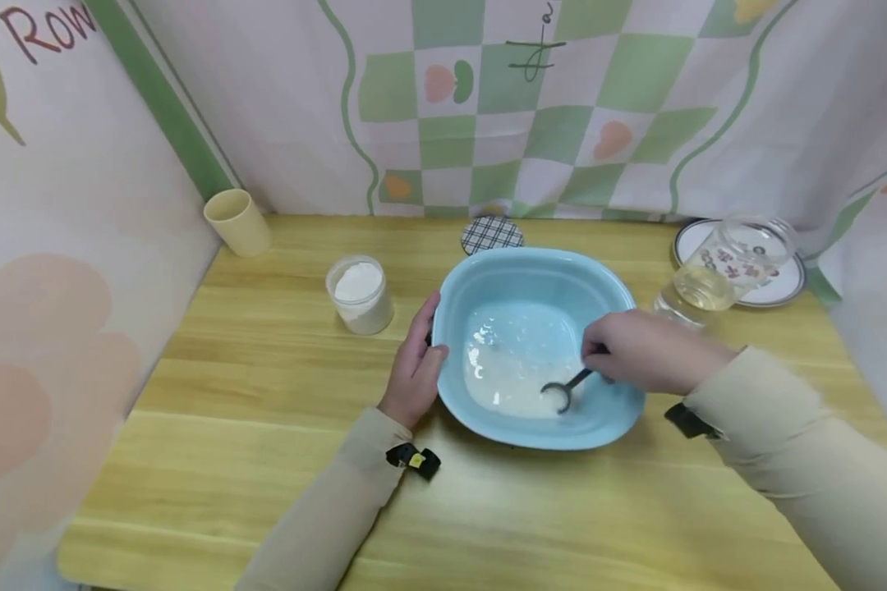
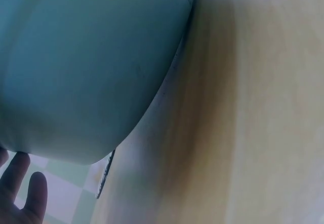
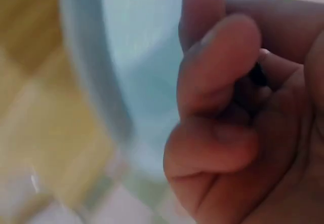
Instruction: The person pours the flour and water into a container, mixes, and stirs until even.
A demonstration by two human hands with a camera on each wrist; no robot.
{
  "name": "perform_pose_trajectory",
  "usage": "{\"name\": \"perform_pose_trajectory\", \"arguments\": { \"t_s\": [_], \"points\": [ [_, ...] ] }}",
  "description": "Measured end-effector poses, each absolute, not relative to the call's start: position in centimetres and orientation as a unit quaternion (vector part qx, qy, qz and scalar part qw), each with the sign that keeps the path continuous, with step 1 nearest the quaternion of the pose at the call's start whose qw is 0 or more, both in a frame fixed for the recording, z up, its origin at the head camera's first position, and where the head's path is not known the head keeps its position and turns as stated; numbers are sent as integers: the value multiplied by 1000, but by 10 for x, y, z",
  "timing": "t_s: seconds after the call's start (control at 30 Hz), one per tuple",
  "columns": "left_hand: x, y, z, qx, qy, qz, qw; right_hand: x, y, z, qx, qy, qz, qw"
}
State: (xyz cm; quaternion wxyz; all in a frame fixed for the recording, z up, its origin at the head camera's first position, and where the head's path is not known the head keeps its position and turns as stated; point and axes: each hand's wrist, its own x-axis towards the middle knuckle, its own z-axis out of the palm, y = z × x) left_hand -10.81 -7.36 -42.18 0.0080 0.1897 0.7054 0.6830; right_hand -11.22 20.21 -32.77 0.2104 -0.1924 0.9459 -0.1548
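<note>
A light blue basin (image 1: 540,283) stands on the wooden table with milky white liquid (image 1: 513,373) in its bottom. My left hand (image 1: 411,373) holds the basin's left side, thumb at the rim and fingers along the outer wall; the left wrist view shows fingertips (image 2: 36,196) near that wall. In my right hand (image 1: 646,349) is the dark handle of a spoon (image 1: 580,377), pinched above the basin's right part. The spoon's round head dips into the liquid. Curled fingers (image 3: 217,67) hide most of the handle in the right wrist view.
Left of the basin stands a clear jar of white powder (image 1: 360,295), with a yellow cup (image 1: 238,222) farther back. Behind lies a checked coaster (image 1: 492,234). A clear pitcher (image 1: 698,291) with liquid and a patterned plate (image 1: 779,287) are at the right. Fabric hangs around the table.
</note>
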Motion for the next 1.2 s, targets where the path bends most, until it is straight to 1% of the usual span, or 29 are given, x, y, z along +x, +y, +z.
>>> {"name": "perform_pose_trajectory", "arguments": {
  "t_s": [0.1, 0.2, 0.27, 0.33, 0.4, 0.5, 0.6, 0.77, 0.83, 0.9, 1.0, 1.1, 1.2],
  "points": [
    [-108, -73, -421, 186, 708, 681, 11, -108, 195, -337, -203, 932, -208, 218],
    [-107, -72, -420, 185, 709, 680, 12, -110, 195, -342, -184, 940, -227, 174],
    [-107, -72, -420, 186, 709, 680, 11, -112, 200, -341, -159, 955, -209, 135],
    [-107, -73, -420, 187, 708, 681, 10, -113, 208, -337, -131, 966, -192, 110],
    [-107, -73, -420, 189, 707, 681, 7, -112, 218, -335, -117, 970, -191, 98],
    [-106, -72, -418, 190, 709, 679, 6, -104, 233, -336, -104, 964, -219, 107],
    [-105, -71, -416, 194, 709, 677, 10, -95, 246, -342, -91, 958, -254, 98],
    [-105, -72, -418, 195, 706, 681, 13, -90, 256, -348, -98, 969, -226, 34],
    [-108, -72, -426, 195, 704, 683, 8, -91, 256, -348, -106, 976, -190, 23],
    [-112, -72, -435, 197, 704, 683, 4, -92, 255, -346, -114, 980, -163, 32],
    [-118, -71, -449, 199, 704, 681, -2, -93, 250, -345, -132, 977, -151, 74],
    [-120, -70, -454, 199, 705, 681, -6, -94, 241, -347, -153, 964, -181, 122],
    [-121, -70, -455, 200, 706, 679, -13, -95, 229, -351, -153, 943, -239, 175]
  ]
}}
